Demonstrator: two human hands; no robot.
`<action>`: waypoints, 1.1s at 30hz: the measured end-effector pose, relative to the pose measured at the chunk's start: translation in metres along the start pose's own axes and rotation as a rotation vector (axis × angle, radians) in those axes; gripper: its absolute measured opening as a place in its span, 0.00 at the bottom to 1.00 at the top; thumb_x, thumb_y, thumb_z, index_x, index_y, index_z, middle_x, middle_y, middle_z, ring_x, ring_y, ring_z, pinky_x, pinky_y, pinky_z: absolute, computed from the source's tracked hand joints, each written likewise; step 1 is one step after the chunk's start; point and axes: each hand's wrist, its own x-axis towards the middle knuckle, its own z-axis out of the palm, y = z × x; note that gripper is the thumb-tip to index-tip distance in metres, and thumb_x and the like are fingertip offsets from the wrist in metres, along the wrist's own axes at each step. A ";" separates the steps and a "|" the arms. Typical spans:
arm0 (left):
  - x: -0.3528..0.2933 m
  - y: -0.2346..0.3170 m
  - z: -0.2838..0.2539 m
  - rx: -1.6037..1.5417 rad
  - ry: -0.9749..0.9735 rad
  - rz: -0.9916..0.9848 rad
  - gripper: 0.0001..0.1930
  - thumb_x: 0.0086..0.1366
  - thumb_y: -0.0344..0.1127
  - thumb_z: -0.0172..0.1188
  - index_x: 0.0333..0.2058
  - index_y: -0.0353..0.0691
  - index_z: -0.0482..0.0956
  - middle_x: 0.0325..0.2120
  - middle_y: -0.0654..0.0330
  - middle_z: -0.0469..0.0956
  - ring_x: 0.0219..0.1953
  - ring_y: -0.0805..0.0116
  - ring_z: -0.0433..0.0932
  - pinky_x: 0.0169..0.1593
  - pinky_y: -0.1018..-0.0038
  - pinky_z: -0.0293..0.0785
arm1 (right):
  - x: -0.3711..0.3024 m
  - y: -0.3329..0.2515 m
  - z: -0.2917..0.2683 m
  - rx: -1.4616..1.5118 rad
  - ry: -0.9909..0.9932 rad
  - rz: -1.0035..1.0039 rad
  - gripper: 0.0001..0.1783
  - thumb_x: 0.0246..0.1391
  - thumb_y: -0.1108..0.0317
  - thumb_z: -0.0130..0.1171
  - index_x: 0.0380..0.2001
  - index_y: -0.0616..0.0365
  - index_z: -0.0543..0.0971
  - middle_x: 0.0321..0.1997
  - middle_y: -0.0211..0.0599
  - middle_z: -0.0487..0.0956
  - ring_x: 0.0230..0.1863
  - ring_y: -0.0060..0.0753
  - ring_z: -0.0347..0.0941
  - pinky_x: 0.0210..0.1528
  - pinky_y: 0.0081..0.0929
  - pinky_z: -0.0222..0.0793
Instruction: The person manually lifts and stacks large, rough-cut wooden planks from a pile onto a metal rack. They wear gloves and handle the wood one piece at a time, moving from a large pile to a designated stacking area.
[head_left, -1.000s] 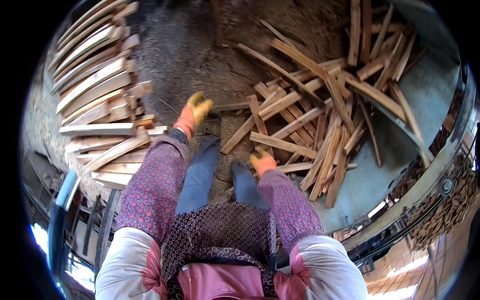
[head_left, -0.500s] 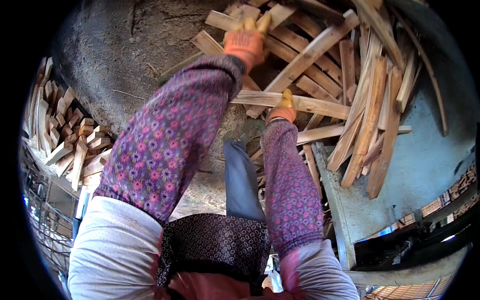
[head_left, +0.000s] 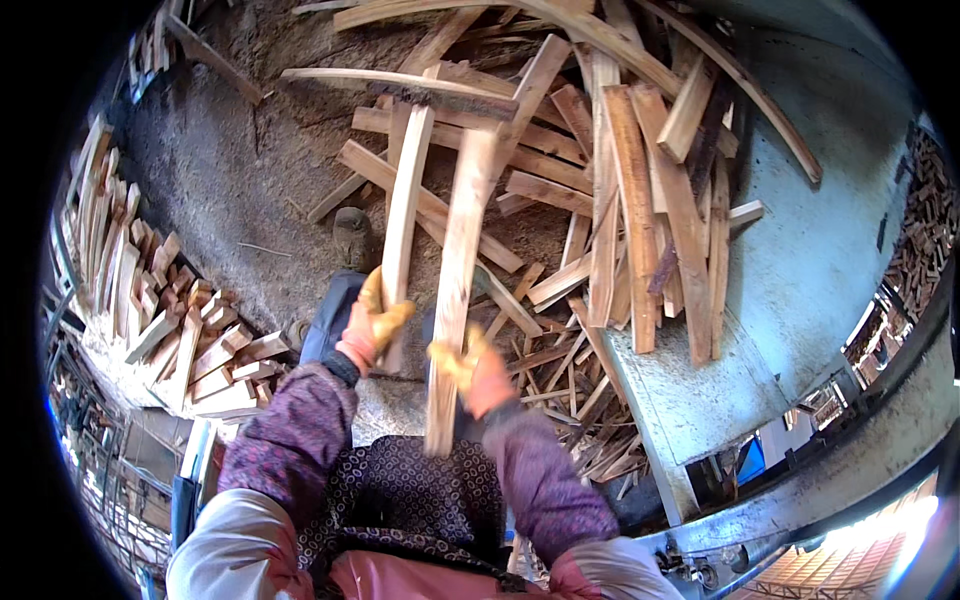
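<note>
Two pale lengths of sawn wood stand out before me, their far ends pointing away over the pile. My left hand, in an orange and yellow glove, is closed round the lower part of a narrow wood strip. Beside it my right hand, gloved alike, grips a wider wood strip whose near end hangs down toward my patterned apron. The two strips are apart along most of their length. Beyond them lies a loose pile of wood pieces, heaped in many directions.
On the left is a stack of wood pieces. A pale blue metal surface on the right bears the pile's edge. A long curved strip leans across the far right. Small scraps lie below, and a shoe shows on the ground.
Both hands have drawn back from the pile toward my body. My left hand now holds a strip brought from the far side, and the right hand's strip has turned from crosswise to lengthwise.
</note>
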 end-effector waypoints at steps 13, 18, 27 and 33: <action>0.279 0.219 0.072 -0.889 0.010 -0.435 0.53 0.61 0.67 0.64 0.76 0.56 0.44 0.65 0.42 0.64 0.60 0.46 0.73 0.58 0.50 0.75 | 0.175 -0.420 -0.098 -1.850 0.817 -0.490 0.49 0.52 0.41 0.65 0.71 0.57 0.64 0.63 0.62 0.74 0.65 0.58 0.71 0.65 0.39 0.68; 0.343 0.220 0.061 -0.731 0.329 -0.353 0.35 0.66 0.57 0.62 0.66 0.50 0.62 0.59 0.46 0.70 0.58 0.47 0.74 0.54 0.48 0.78 | 0.091 -0.364 -0.100 -1.177 0.645 -0.691 0.41 0.56 0.70 0.64 0.72 0.55 0.62 0.56 0.55 0.80 0.52 0.44 0.79 0.57 0.40 0.75; 0.311 0.193 0.050 -0.656 0.160 -0.365 0.17 0.69 0.45 0.62 0.48 0.39 0.75 0.49 0.49 0.78 0.53 0.52 0.78 0.61 0.54 0.77 | -0.132 -0.111 -0.108 -0.937 0.451 -0.643 0.46 0.45 0.63 0.67 0.69 0.59 0.63 0.60 0.61 0.74 0.56 0.56 0.76 0.60 0.46 0.73; 0.259 0.204 -0.163 -0.149 0.163 -0.014 0.26 0.66 0.46 0.66 0.57 0.40 0.71 0.54 0.52 0.76 0.56 0.55 0.76 0.62 0.58 0.73 | -0.011 -0.203 -0.146 -1.189 0.708 -0.968 0.51 0.52 0.47 0.69 0.72 0.59 0.59 0.71 0.61 0.65 0.69 0.63 0.63 0.72 0.51 0.59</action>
